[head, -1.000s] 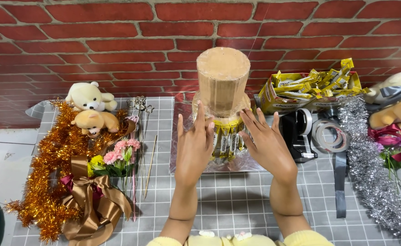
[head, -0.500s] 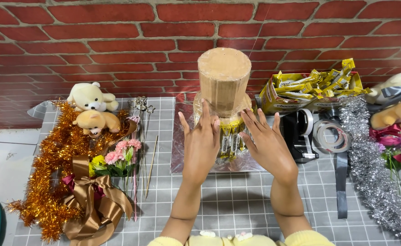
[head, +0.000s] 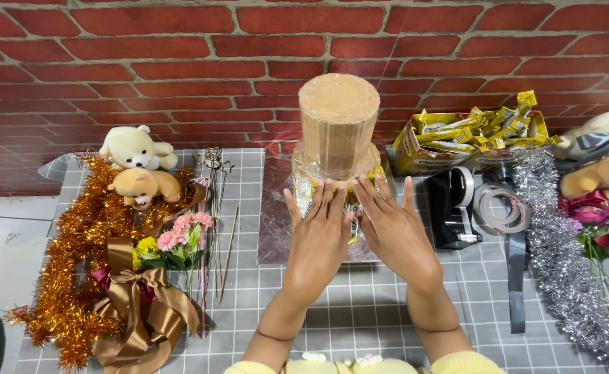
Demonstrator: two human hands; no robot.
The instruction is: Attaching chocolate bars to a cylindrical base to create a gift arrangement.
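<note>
Both hands are laid flat against the near face of the lower tier of a two-tier stand: the left hand and right hand sit side by side, fingers extended and only slightly spread, pressing yellow sachets against the tier; nothing is pinched. The tier stands just beyond the fingertips on a silver foil board, with clear wrap around its rim. Directly above the fingertips rises the brown upper cylinder, bare and undecorated. Judged progress: lower ring partly or wholly dressed; upper tier untouched. To the right of the fingers lie a box of sachets, tape dispenser and silver tinsel; to the left, gold tinsel, a brown bow, artificial flowers and teddy bears, all unused.
</note>
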